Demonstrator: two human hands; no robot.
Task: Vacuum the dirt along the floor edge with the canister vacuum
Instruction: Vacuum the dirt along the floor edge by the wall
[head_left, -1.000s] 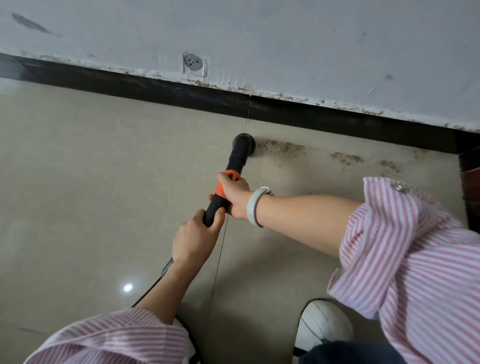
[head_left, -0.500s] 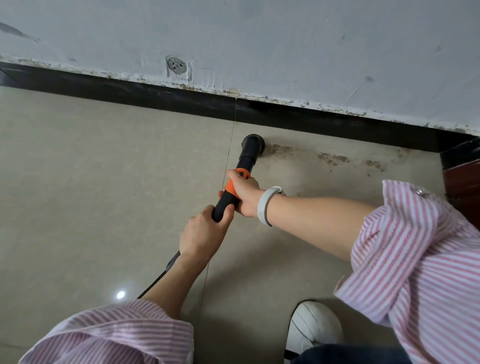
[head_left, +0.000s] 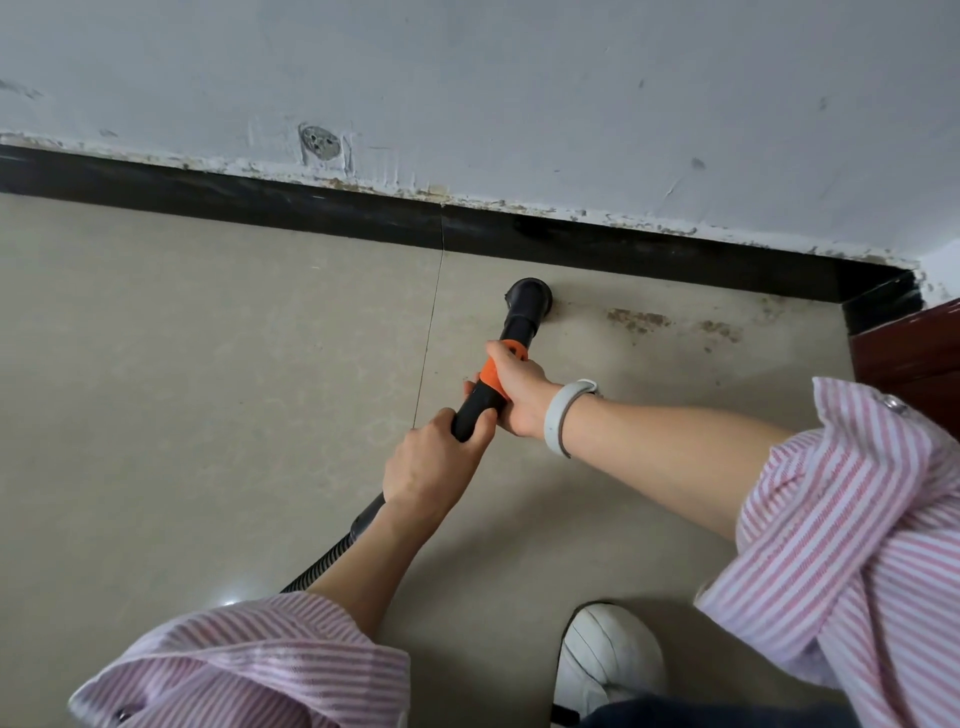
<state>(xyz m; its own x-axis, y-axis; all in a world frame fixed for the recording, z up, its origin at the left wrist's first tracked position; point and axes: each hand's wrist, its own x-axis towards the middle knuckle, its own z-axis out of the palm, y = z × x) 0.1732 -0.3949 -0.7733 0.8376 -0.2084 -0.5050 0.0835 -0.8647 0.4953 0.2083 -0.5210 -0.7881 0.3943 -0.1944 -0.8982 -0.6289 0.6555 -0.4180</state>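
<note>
Gripping the black vacuum wand (head_left: 511, 358) with both hands, the person holds its round nozzle (head_left: 529, 297) down on the beige floor (head_left: 208, 364), close beside the black baseboard (head_left: 311, 208). The right hand (head_left: 519, 395) is wrapped around the orange collar of the wand, and the left hand (head_left: 431, 462) is curled around the lower grip, where the ribbed hose (head_left: 332, 558) runs off below the wrist. The canister itself is out of view. Floor to the left of the nozzle looks free of dirt along the edge, so that stretch appears done. Brown dirt patches (head_left: 639, 318) lie on the floor to the right of the nozzle, with another patch (head_left: 719, 330) nearer the corner by the dark red door frame (head_left: 914, 353). By that reading, the work is well along, with the last stretch toward the corner left to clean.
</note>
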